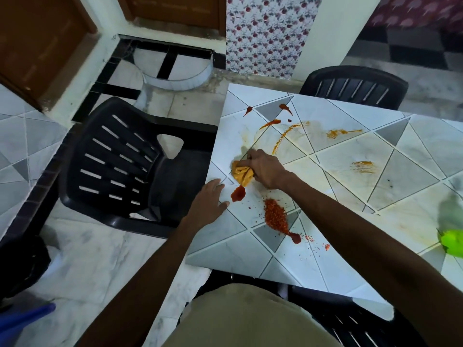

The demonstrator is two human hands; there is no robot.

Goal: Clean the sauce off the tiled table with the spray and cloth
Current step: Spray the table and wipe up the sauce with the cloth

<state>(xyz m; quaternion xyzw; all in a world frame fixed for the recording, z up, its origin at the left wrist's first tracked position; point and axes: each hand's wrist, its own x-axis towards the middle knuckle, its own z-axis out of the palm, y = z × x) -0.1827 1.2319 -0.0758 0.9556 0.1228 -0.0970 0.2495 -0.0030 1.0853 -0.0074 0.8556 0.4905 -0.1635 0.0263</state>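
Khaki lap point(250, 319) nearest; left grip point(209, 202) lies flat beside the red sauce blob point(238, 194), right grip point(263, 169) clutches the yellow cloth point(241, 173) beyond it.

On the tiled counter point(413, 176), the crumpled orange cloth point(241, 173) sits in the right fingers point(251, 158); red sauce blob point(238, 194) just nearer, green spray bottle point(452, 240) far right.

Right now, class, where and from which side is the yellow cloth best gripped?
Grip the cloth by its bunched upper folds, from above, as the right hand does: it lies wadded on the tiled table, so the gathered top fits curled fingers.
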